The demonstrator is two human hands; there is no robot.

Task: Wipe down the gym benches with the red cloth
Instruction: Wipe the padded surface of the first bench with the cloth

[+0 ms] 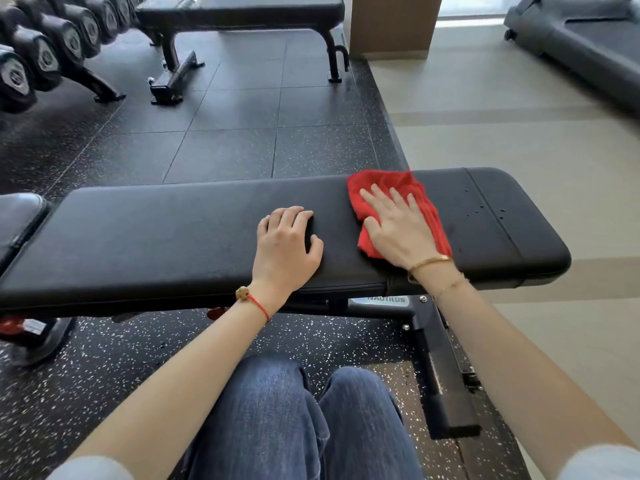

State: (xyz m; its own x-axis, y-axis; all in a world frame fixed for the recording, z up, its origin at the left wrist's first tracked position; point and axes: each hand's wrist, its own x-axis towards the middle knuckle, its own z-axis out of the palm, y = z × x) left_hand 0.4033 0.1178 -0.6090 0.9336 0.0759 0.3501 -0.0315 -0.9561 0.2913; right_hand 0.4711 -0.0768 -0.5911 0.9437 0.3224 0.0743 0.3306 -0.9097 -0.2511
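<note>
A black padded gym bench (166,233) lies across the view in front of me. The red cloth (388,185) is spread on its right half. My right hand (398,226) presses flat on the cloth with straight, spread fingers. My left hand (287,244) rests on the bare pad just left of the cloth, its fingers bent with the tips on the surface and holding nothing. A few small droplets dot the pad to the right of the cloth. A second black bench (242,12) stands farther back.
A rack of black dumbbells (45,53) lines the far left. The near bench's metal base (443,368) reaches toward my knees on the right. Black speckled rubber flooring (235,133) lies between the benches, beige floor to the right, a treadmill (581,46) at top right.
</note>
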